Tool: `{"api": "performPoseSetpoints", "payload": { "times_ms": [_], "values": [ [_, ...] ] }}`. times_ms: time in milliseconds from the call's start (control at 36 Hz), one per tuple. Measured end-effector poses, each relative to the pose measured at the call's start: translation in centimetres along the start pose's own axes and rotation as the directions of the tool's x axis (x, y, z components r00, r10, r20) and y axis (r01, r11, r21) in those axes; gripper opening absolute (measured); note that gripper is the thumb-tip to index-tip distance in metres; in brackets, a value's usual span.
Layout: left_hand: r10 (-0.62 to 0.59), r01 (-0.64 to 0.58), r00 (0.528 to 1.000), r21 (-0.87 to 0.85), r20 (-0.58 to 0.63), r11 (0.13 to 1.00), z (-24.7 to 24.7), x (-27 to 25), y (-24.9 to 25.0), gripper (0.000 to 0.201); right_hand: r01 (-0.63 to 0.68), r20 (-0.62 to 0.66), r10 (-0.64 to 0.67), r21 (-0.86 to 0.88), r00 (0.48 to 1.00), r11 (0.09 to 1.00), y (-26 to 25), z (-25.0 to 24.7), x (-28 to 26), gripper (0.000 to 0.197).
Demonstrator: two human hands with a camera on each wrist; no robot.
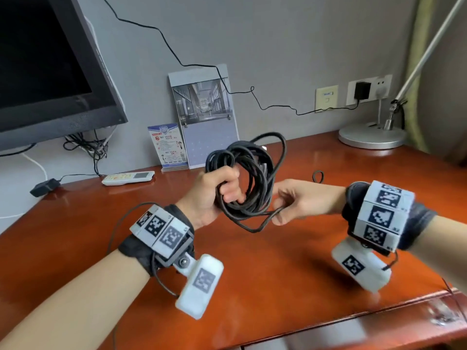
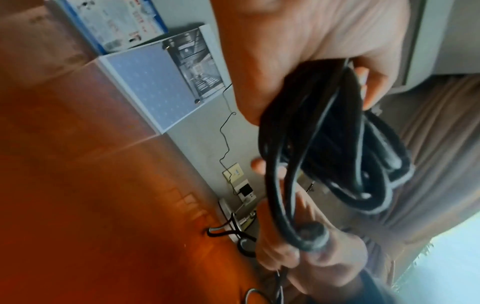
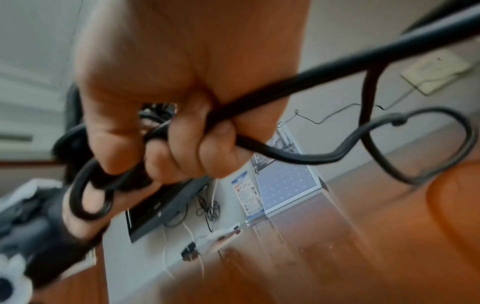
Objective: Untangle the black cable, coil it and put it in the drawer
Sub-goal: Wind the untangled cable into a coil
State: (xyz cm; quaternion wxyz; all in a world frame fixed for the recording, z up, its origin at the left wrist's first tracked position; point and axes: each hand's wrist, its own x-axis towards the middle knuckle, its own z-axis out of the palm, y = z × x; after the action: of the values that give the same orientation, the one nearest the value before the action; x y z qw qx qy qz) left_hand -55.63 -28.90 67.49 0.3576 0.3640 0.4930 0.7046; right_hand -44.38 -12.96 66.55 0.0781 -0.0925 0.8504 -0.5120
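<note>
Above the orange tabletop [image 1: 278, 248], the cable [image 1: 252, 173] bundle is held by curled left hand [image 1: 217, 195] fingers; at 3 o'clock, one strand is pinched by the right hand [image 1: 300, 200].

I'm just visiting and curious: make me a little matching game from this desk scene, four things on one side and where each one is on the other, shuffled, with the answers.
Things:
1. black cable
2. remote control
3. lamp base
4. black adapter

Places:
A. plugged into the wall socket
B. far right of the desk, by the curtain
C. held above the desk, gripped by the left hand and pinched by the right hand
D. lying flat near the wall, below the monitor's right corner

Pairs: 1-C, 2-D, 3-B, 4-A
</note>
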Motion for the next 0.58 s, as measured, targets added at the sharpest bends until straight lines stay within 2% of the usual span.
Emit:
{"api": "performPoseSetpoints", "payload": {
  "times_ms": [28,56,83,167,250,278,333,361,444,583],
  "values": [
    [-0.028,0.027,0.999,0.009,0.034,1.0,0.0,-0.1,-0.2,0.02,0.012,0.003,-0.012,0.042,1.0,0.999,0.1,0.2,-0.1,0.043],
    [-0.056,0.054,0.997,0.031,0.059,0.998,0.1,-0.2,-0.4,0.021,0.022,-0.007,-0.022,0.111,1.0,0.994,0.0,0.3,-0.3,0.035],
    [-0.084,0.079,0.994,0.057,0.073,0.995,0.2,-0.2,-0.6,0.023,0.017,0.0,-0.017,0.169,1.0,0.986,-0.2,0.4,-0.4,0.018],
    [-0.186,0.183,0.983,0.143,0.009,0.973,0.4,0.0,-1.1,0.034,0.003,0.005,-0.005,0.214,1.0,0.977,1.0,0.3,-0.8,0.036],
    [-0.241,0.247,0.969,0.247,-0.054,0.937,0.4,0.3,-1.2,0.041,-0.003,0.109,-0.038,0.358,0.993,0.934,2.2,0.5,-1.4,0.034],
    [-0.257,0.265,0.964,0.273,-0.065,0.925,0.4,0.3,-1.3,0.041,-0.016,0.134,-0.04,0.391,0.99,0.92,2.4,0.7,-1.4,0.042],
    [-0.294,0.307,0.952,0.323,-0.089,0.896,0.4,0.3,-1.4,0.038,-0.047,0.092,0.013,0.377,0.996,0.925,2.8,1.5,-1.2,0.063],
    [-0.313,0.33,0.944,0.35,-0.108,0.876,0.5,0.3,-1.4,0.037,-0.077,0.041,0.067,0.343,0.997,0.936,2.9,2.1,-0.9,0.062],
    [-0.361,0.385,0.921,0.455,-0.143,0.803,0.7,0.3,-1.6,0.036,-0.185,-0.065,0.218,0.325,0.974,0.927,2.8,3.7,-0.3,0.032],
    [-0.396,0.375,0.913,0.592,-0.102,0.713,1.0,-0.3,-1.9,0.038,-0.259,0.009,0.271,0.323,0.963,0.91,2.9,4.2,-0.3,0.022]
  ]
}}
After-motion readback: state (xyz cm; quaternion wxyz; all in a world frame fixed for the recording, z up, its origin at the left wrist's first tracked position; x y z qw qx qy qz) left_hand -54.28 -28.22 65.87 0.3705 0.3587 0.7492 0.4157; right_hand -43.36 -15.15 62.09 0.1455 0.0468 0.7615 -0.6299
